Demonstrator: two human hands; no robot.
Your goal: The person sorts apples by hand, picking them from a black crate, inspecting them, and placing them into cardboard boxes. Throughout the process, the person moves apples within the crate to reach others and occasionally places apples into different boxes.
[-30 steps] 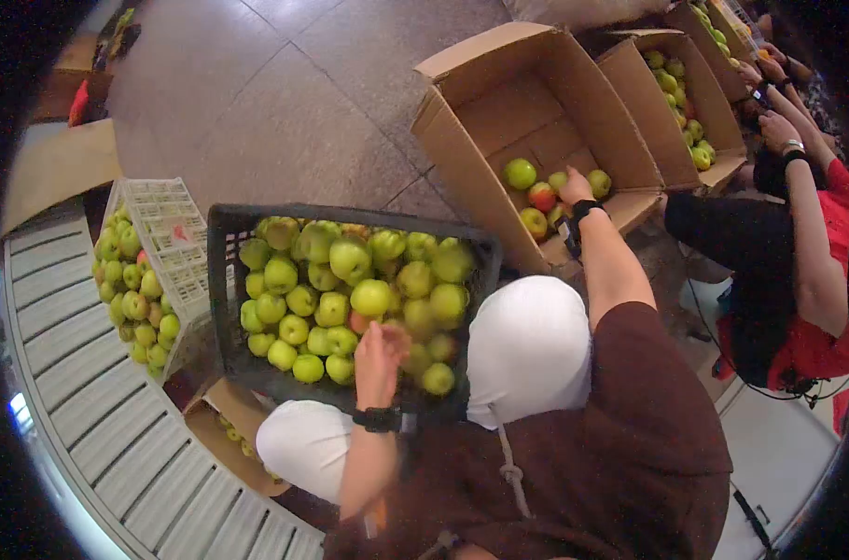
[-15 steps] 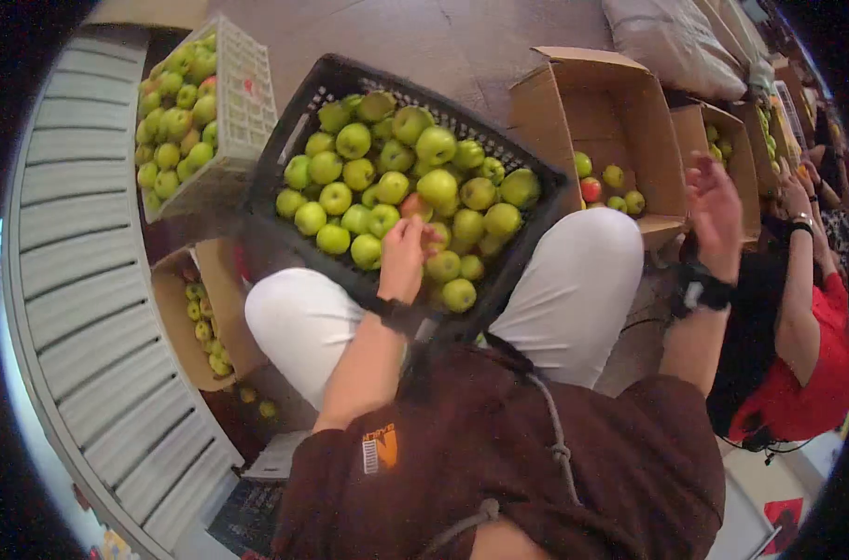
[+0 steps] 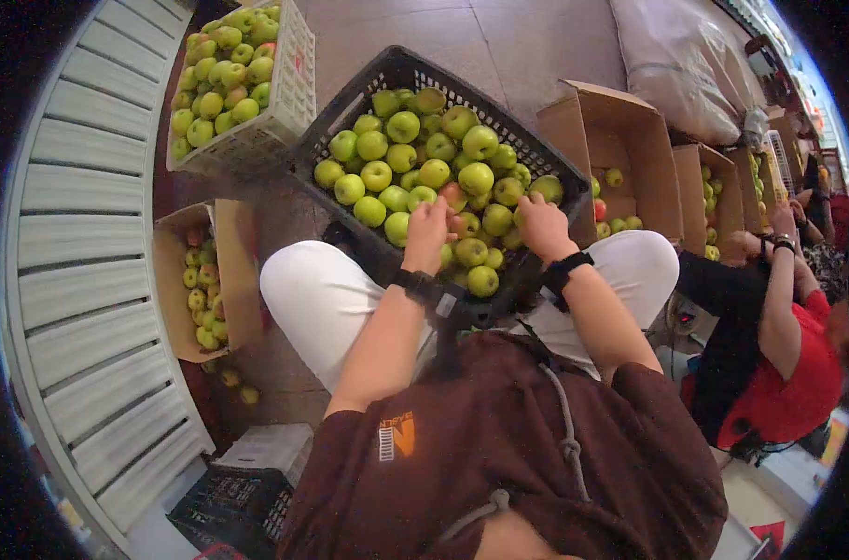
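Head view: both hands are laid among green apples [image 3: 415, 173] in a black crate [image 3: 350, 98] between the knees.
Left hand [image 3: 428, 227] is curled over an apple near the crate's near edge; a firm clamp cannot be told. Right hand [image 3: 539, 224] rests on apples by the right rim, fingers bent, grip unclear. A white crate [image 3: 289, 89] of apples is seen to the left, a cardboard box [image 3: 630, 140] to the right, and a person's sleeve [image 3: 723, 285] beyond it.

The tiled floor [image 3: 396, 28] carries a row of open cardboard boxes [image 3: 630, 149] with a few apples — another box [image 3: 229, 280] of small apples sits beside the roller conveyor [image 3: 79, 280], loose apples [image 3: 238, 385] scattered just below it.
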